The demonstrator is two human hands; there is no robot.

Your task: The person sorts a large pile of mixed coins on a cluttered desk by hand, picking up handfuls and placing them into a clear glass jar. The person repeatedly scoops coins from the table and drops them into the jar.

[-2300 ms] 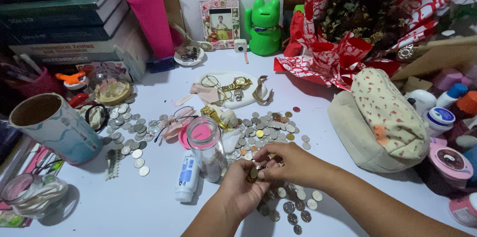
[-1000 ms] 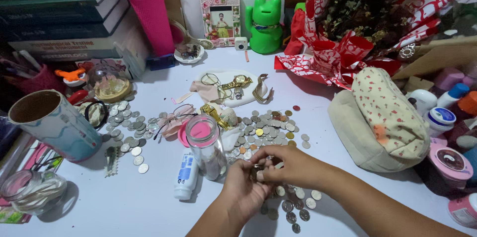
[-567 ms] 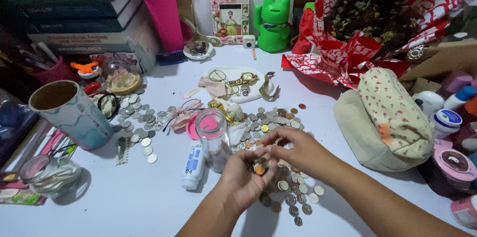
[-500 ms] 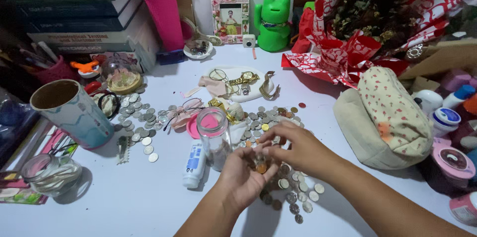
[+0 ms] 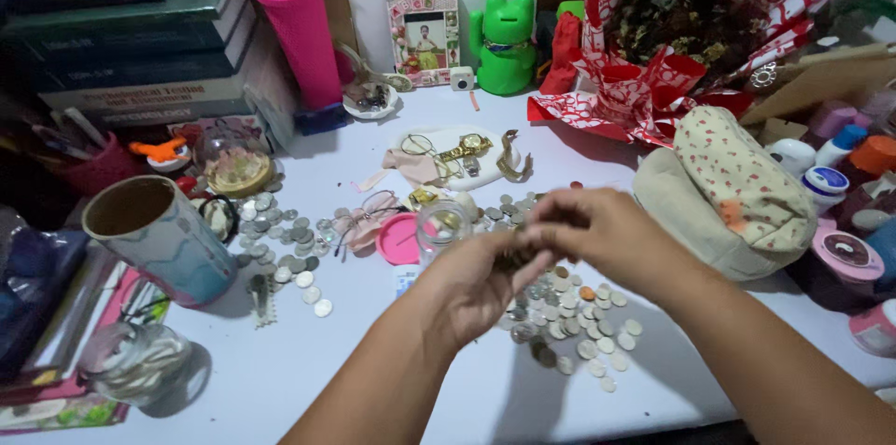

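Note:
My left hand is raised over the white desk, fingers curled around a small stack of coins. From the right, my right hand meets it, fingertips pinched on the same coins. Both hands are blurred. An open glass jar stands just behind my left hand and is partly hidden by it. Its pink lid lies to its left. Several loose coins lie on the desk below my hands.
A second spread of coins lies left of the jar. A tilted paper cup and a glass jar sit at the left. Two fabric pouches, a red bouquet, a pink tumbler, a green cat figure and stacked books crowd the edges.
Both hands rose and moved up and away from the desk, close to the jar mouth. The view shifted, and the small white bottle by the jar is now hidden behind my left hand.

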